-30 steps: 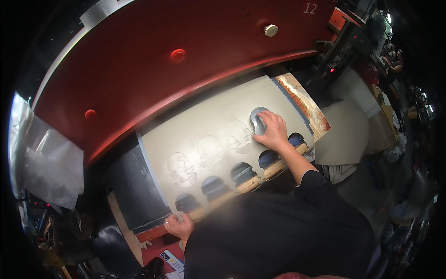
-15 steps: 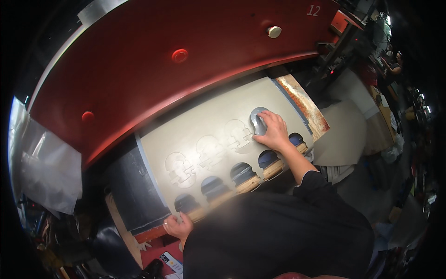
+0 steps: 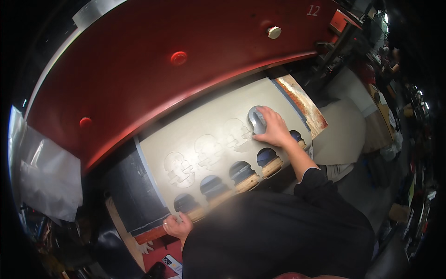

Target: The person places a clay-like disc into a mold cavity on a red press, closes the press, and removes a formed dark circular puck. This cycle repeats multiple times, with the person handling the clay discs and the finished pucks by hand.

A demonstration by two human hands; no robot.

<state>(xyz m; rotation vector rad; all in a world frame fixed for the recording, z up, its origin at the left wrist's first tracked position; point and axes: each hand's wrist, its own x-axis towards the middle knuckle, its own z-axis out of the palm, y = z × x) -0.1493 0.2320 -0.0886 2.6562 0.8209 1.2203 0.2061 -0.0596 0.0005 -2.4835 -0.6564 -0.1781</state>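
A pale grey sheet (image 3: 223, 108) lies on the work board under a red machine. In its front edge is a row of rounded cut-outs, and behind them several rounded outlines (image 3: 178, 168) are cut into the sheet. My right hand (image 3: 275, 129) is closed round a grey metal cutting die (image 3: 254, 119), thumb at the near side and fingers at the far side. The die rests on or just above the sheet, right of the outlines; contact cannot be made out. My left hand (image 3: 180, 226) grips the sheet's front left corner, beside the leftmost cut-out, with its fingers closed.
The red machine beam (image 3: 139, 69), with red and pale knobs, spans the far side. Clear plastic sheeting (image 3: 49, 172) hangs at left. A phone (image 3: 172, 264) lies at front left. More grey sheets (image 3: 341, 132) are stacked at right, and a person (image 3: 394, 60) is beyond.
The view has shifted slightly. My right hand has moved a little with the die, which looks slightly more tilted. My left hand keeps its place at the sheet's corner.
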